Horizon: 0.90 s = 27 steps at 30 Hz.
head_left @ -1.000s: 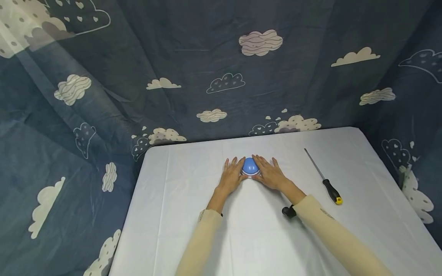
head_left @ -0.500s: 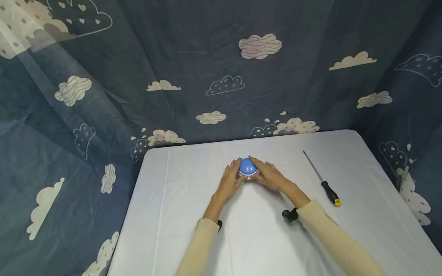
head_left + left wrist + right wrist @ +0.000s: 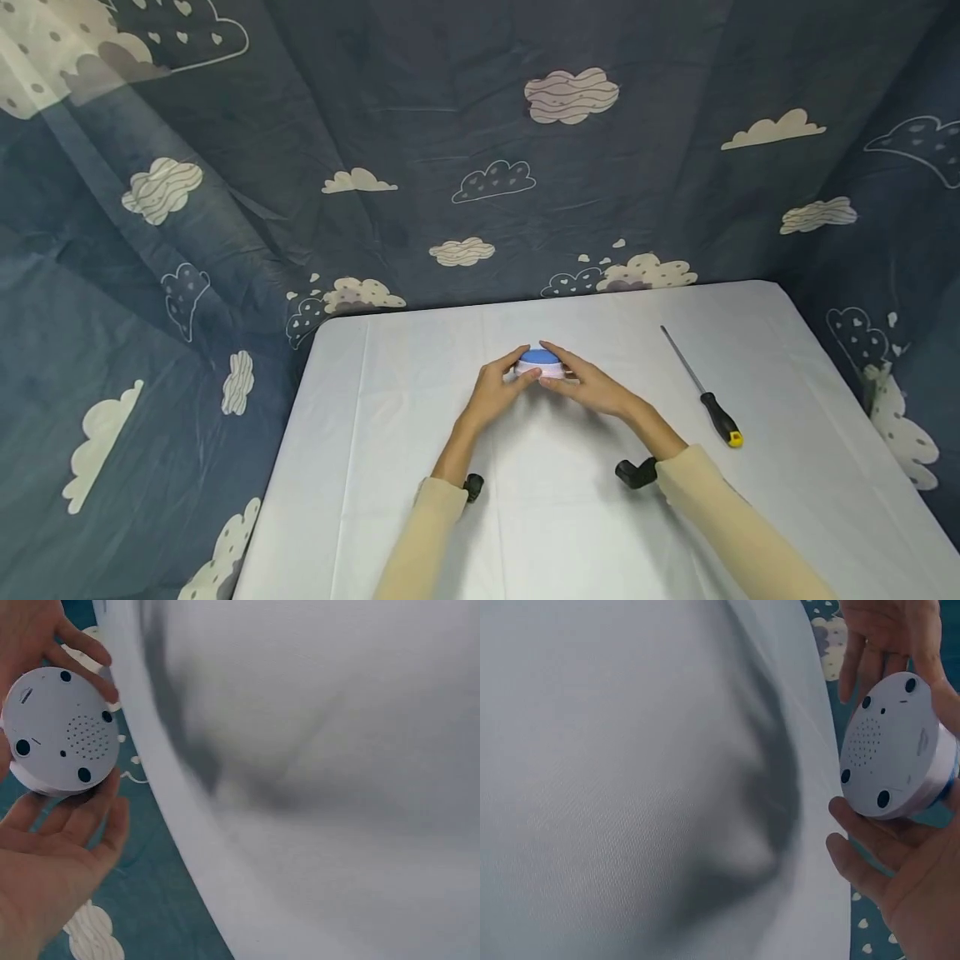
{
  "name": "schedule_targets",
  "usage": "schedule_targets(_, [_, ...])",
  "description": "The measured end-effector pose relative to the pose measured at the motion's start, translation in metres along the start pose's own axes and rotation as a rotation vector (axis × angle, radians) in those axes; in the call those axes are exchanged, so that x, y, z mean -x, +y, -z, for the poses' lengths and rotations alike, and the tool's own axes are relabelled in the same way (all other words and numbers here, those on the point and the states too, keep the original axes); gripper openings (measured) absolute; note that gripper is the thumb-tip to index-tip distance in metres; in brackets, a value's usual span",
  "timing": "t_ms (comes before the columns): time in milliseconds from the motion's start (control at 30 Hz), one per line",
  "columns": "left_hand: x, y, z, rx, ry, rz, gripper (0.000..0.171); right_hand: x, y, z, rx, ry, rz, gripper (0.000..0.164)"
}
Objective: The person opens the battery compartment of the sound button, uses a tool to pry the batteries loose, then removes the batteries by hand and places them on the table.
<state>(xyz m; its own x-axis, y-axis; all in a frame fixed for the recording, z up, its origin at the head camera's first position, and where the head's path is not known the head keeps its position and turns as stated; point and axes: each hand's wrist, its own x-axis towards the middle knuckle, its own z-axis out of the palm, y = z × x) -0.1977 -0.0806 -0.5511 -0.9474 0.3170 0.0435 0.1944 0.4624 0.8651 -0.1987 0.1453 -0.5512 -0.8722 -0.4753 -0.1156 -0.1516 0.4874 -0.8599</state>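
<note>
Between both hands is a round push button (image 3: 540, 367) with a blue dome top and a white base. It is raised off the white-covered table and tilted, its base turned toward me. My left hand (image 3: 493, 392) grips its left side, thumb in front and fingers behind. From the right, my right hand (image 3: 596, 390) holds the other side the same way. The left wrist view reveals the white underside of the button (image 3: 61, 731), with dark round pads and a patch of small holes. That underside of the button (image 3: 889, 746) also faces the right wrist view.
A screwdriver (image 3: 720, 417) with a black handle and yellow end lies on the table to the right. Dark cloud-print curtains (image 3: 420, 108) hang behind the table and at both sides. Black wrist cameras (image 3: 636, 473) stick out by the sleeves.
The push button has gone from resting flat on the table to being lifted and tilted, showing more of its white base. Both hands have closed round its sides. The screwdriver stays put.
</note>
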Motion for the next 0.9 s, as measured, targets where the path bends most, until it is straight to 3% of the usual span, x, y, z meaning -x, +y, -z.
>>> schedule_targets(133, [-0.001, 0.002, 0.002, 0.043, -0.011, -0.004, 0.060, -0.001, -0.003, 0.000, -0.030, 0.006, 0.007, 0.073])
schedule_targets(400, [0.004, -0.010, 0.008, 0.333, -0.120, -0.034, 0.045, 0.000, -0.003, 0.010, -0.309, -0.147, -0.018, 0.063])
schedule_targets(500, [0.006, -0.014, 0.009, 0.374, -0.141, -0.053, 0.045, 0.002, -0.002, 0.013, -0.348, -0.189, -0.062, 0.059])
schedule_targets(667, [0.009, -0.019, 0.009, 0.421, -0.158, -0.056, 0.046, 0.004, 0.000, 0.014, -0.433, -0.237, -0.054, 0.055])
schedule_targets(900, [0.011, -0.020, 0.008, 0.448, -0.139, -0.040, 0.046, 0.008, 0.004, 0.010, -0.583, -0.225, -0.028, 0.056])
